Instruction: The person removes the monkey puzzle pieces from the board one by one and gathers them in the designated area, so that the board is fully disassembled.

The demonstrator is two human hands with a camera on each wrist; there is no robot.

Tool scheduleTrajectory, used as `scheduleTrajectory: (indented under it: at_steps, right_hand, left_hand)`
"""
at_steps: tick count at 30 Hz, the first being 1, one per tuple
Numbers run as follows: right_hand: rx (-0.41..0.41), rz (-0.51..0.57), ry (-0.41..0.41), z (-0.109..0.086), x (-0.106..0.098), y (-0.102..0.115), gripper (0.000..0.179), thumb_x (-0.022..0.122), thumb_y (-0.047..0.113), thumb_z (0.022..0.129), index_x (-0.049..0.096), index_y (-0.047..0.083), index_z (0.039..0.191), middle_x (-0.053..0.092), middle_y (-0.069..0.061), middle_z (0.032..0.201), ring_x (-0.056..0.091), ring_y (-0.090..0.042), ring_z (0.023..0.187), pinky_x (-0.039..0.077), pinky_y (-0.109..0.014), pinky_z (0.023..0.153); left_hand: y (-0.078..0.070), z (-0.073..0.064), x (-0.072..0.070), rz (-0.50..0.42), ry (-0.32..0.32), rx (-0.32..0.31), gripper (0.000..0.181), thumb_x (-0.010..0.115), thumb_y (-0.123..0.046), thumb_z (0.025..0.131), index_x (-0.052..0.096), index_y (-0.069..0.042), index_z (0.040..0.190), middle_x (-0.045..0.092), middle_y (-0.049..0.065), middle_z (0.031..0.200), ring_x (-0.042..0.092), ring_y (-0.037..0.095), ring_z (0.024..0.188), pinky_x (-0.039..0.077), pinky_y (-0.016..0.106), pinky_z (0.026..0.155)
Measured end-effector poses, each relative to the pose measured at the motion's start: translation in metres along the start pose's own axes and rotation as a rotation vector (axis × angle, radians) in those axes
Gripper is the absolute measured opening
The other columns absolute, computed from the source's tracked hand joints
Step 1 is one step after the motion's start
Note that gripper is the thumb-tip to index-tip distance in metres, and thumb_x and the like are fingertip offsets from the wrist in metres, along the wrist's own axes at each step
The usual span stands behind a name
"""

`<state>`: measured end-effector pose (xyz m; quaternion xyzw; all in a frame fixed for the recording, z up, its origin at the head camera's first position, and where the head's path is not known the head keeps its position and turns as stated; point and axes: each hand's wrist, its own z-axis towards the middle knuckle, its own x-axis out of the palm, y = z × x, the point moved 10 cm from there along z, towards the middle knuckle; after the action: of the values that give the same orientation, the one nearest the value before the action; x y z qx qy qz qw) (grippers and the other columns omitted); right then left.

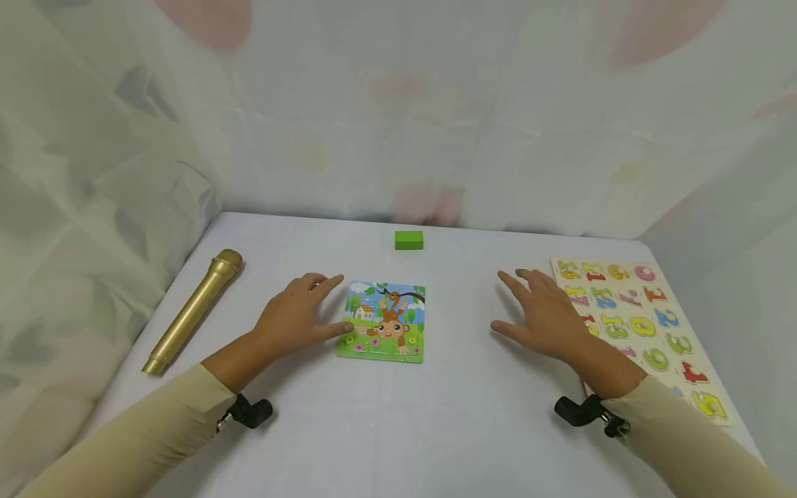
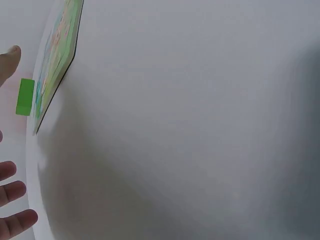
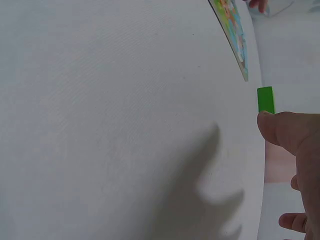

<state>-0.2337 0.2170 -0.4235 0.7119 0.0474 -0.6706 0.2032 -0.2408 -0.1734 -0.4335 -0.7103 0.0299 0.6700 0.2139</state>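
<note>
A square picture puzzle (image 1: pixel 386 321) with a cartoon monkey lies flat in the middle of the white table. My left hand (image 1: pixel 297 315) hovers at its left side, fingers spread, the thumb overlapping the puzzle's left edge in the head view. In the left wrist view the puzzle (image 2: pixel 59 60) is seen edge-on, beyond the thumb (image 2: pixel 9 62). My right hand (image 1: pixel 538 315) is held over the table between the puzzle and a number board (image 1: pixel 666 318), fingers apart and holding nothing. Its thumb (image 3: pixel 280 129) overlaps a green block (image 3: pixel 266 99) in the right wrist view.
The green block (image 1: pixel 409 240) sits behind the puzzle, near the table's back edge. A gold microphone (image 1: pixel 194 311) lies slanted at the left. The number board at the right is partly covered by my right forearm. Pale patterned cloth (image 1: pixel 398 111) hangs behind the table.
</note>
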Motion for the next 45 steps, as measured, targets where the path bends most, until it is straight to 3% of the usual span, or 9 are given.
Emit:
scheduleTrajectory:
  at_steps: [8,19,28,38,45]
  right_hand:
    - [0.018,0.087,-0.001,0.016,0.01,0.008,0.089,0.078,0.051,0.094,0.038,0.018,0.167,0.046,-0.022,0.154,0.04,-0.046,0.142,0.038,-0.069,0.111]
    - [-0.061,0.15,-0.032,0.037,0.025,0.044,0.077,0.081,0.043,0.093,0.051,0.016,0.159,0.058,-0.014,0.135,0.051,-0.034,0.12,0.045,-0.053,0.1]
    - [-0.108,0.198,-0.056,0.049,0.03,0.069,0.069,0.078,0.039,0.095,0.056,0.015,0.156,0.06,-0.013,0.133,0.053,-0.033,0.118,0.047,-0.053,0.098]
    - [-0.15,0.331,-0.01,0.069,0.035,0.106,0.062,0.075,0.035,0.099,0.057,0.013,0.154,0.061,-0.012,0.127,0.055,-0.029,0.117,0.049,-0.05,0.097]
    - [-0.171,0.33,-0.002,0.08,0.041,0.134,0.06,0.075,0.035,0.1,0.058,0.015,0.153,0.061,-0.009,0.129,0.054,-0.028,0.115,0.047,-0.047,0.098]
  left_hand:
    - [-0.009,-0.003,0.008,-0.012,-0.021,0.035,0.082,0.085,-0.057,0.087,0.059,-0.017,0.154,0.06,0.013,0.139,0.06,0.034,0.126,0.057,0.054,0.092]
    - [-0.029,-0.002,0.02,-0.064,-0.006,0.072,0.063,0.091,-0.044,0.085,0.072,-0.02,0.141,0.063,0.007,0.129,0.062,0.027,0.116,0.057,0.046,0.087]
    - [-0.041,-0.002,0.027,-0.078,0.038,0.068,0.068,0.091,-0.051,0.083,0.072,-0.022,0.142,0.062,0.007,0.125,0.06,0.023,0.103,0.053,0.041,0.081]
    - [-0.041,-0.003,0.028,-0.048,0.03,0.04,0.073,0.093,-0.051,0.08,0.071,-0.022,0.143,0.061,0.008,0.124,0.057,0.027,0.105,0.05,0.045,0.086]
    - [-0.04,-0.004,0.03,-0.045,0.042,0.039,0.073,0.092,-0.051,0.082,0.07,-0.022,0.145,0.06,0.009,0.126,0.058,0.028,0.106,0.05,0.048,0.089]
